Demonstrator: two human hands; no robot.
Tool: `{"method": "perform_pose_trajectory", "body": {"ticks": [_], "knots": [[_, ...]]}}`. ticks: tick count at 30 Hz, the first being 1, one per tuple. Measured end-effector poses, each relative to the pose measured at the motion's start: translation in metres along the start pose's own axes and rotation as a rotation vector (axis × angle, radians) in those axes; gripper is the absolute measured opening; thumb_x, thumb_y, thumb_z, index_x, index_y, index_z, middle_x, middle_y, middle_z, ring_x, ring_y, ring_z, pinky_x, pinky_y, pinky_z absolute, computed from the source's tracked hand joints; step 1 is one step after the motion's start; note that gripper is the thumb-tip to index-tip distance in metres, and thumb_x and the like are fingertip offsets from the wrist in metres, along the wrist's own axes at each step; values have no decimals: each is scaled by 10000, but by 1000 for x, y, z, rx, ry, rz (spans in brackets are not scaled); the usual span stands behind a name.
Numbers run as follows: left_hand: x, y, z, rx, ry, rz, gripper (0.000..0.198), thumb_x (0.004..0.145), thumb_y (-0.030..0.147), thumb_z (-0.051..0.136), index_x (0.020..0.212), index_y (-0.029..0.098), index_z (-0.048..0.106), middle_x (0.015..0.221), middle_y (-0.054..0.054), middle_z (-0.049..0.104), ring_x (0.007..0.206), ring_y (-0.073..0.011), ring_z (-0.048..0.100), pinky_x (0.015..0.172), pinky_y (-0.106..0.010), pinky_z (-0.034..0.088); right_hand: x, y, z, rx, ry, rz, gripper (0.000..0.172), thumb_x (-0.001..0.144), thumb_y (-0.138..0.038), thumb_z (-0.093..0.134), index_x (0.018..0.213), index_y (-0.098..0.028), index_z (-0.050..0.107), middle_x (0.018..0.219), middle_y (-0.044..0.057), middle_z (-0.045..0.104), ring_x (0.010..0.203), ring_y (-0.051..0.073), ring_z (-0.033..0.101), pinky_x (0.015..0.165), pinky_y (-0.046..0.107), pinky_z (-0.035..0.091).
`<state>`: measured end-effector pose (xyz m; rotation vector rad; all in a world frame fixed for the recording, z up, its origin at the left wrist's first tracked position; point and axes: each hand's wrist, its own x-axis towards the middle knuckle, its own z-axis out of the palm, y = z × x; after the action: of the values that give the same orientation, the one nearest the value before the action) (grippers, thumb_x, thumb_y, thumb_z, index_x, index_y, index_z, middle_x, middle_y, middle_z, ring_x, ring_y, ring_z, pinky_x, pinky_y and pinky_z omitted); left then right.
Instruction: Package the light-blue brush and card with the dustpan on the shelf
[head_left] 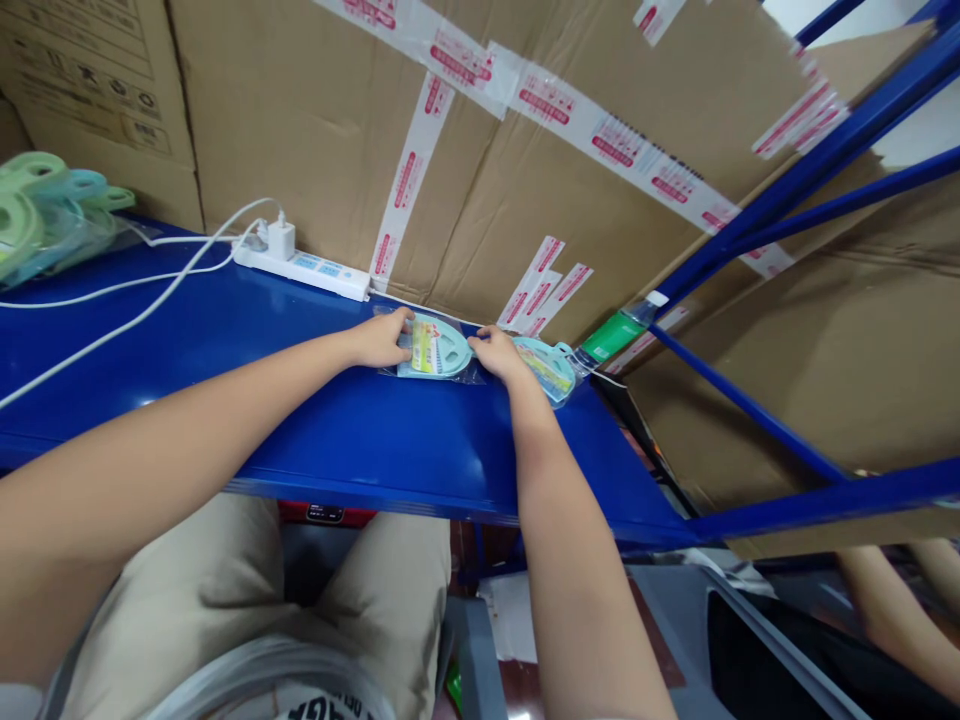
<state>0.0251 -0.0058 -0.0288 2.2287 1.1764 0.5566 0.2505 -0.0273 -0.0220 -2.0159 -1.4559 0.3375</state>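
In front of me on the blue shelf (360, 430) lies a pale blue, rounded plastic piece with cut-out openings (450, 348), in a clear bag with a yellow-green label. My left hand (381, 338) closes on the left end of this bagged piece, thumb and fingers at its edge. At its right end is my right hand (496, 353), fingers bent together against the rim and the bag. A second bagged pale blue piece (551, 370) with a similar label lies just beyond my right wrist, partly hidden by it.
A white power strip (315, 272) with a plug and cables lies at the back left. More bagged green and blue pieces (45, 220) are piled far left. A green-labelled bottle (619, 332) leans at the right, near the blue frame. Cardboard (300, 120) walls the back. Another person's arm (892, 610) shows lower right.
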Motion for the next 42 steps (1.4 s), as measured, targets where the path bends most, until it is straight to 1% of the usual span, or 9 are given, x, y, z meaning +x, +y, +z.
{"method": "perform_pose_trajectory", "body": {"ticks": [4,9,11,14,20,27,35,38,42], "knots": [[0,-1,1,57,-3,28,812,733,245,630,1485,99,362,1403,-228,588,1159,-303,652,942,-352,485,5,5,3,-28,-29,-8,183,816,-281,625,980,-200,621,969,61,716,926,209,663,917,340,493],[3,-14,-6,7,-87,120,897,699,328,668,1511,150,330,1403,-197,595,1179,-286,639,901,-321,486,7,7,4,-68,-29,-13,228,827,-296,625,1031,-194,633,1041,80,723,977,226,665,938,344,488],[3,-17,-9,-15,-112,125,922,688,363,687,1513,155,330,1409,-202,590,1184,-291,633,898,-329,483,7,7,4,-74,-33,-10,244,837,-299,616,1053,-187,632,1059,90,724,973,226,667,936,349,489],[0,-13,-10,-25,-131,114,916,677,368,698,1498,148,358,1421,-211,581,1203,-300,621,911,-339,477,7,7,5,-74,-26,-18,244,841,-302,622,1056,-187,631,1064,89,724,971,219,668,932,339,486],[-4,-3,-7,-36,-112,67,942,678,358,713,1512,119,344,1458,-239,550,1247,-321,600,950,-356,466,6,7,3,-64,-37,-19,236,843,-304,629,1049,-191,633,1062,87,727,968,212,669,907,319,488],[-2,-9,-10,-37,-120,96,927,656,377,736,1490,168,388,1424,-193,589,1217,-309,622,912,-333,481,1,2,1,-76,-38,-4,255,851,-302,621,1076,-183,638,1086,95,724,994,217,670,924,322,487],[0,-6,-8,-13,-75,77,898,690,393,710,1485,130,389,1354,-199,623,1106,-284,654,885,-346,483,5,5,3,-55,-43,-27,264,834,-303,620,1070,-187,643,1076,92,724,995,222,666,950,351,490],[2,-9,-8,-6,-90,92,921,687,416,716,1493,129,376,1373,-206,611,1114,-288,651,886,-343,479,5,5,2,-58,-53,-18,278,838,-299,614,1088,-179,642,1091,99,722,999,225,667,952,357,494],[3,-15,-8,-32,-122,132,929,667,454,739,1482,173,392,1401,-185,600,1152,-286,640,888,-331,475,2,3,1,-64,-57,-9,291,851,-295,606,1111,-168,634,1094,104,721,988,217,667,943,348,494]]}}
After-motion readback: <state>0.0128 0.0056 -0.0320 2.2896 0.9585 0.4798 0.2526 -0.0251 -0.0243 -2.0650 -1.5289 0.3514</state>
